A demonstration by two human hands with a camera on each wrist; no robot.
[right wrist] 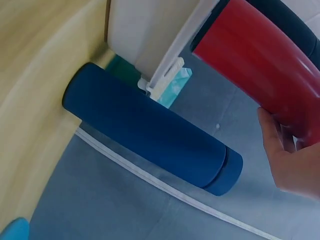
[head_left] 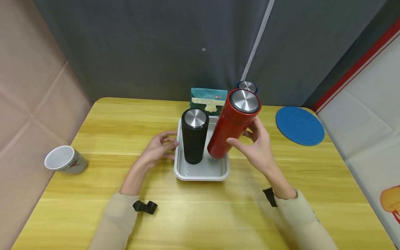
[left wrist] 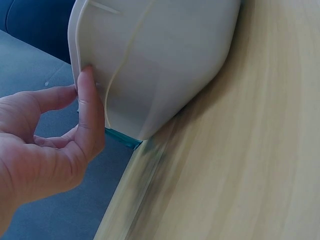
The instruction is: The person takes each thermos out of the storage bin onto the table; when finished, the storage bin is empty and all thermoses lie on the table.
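Yellow wood tabletop [head_left: 109, 118] mid-frame: our right hand [head_left: 257, 146] has its fingers wrapped round the red flask [head_left: 232, 123], tilted with its base in the white tray [head_left: 200, 172] beside the black flask [head_left: 194, 140], while our left hand [head_left: 157, 147] steadies the tray's rim, fingers loosely curled against it.

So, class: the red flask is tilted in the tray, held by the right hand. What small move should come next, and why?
Probably tip the red flask upright beside the black flask. The right hand grips it leaning, its base low in the tray, while the left hand steadies the rim.
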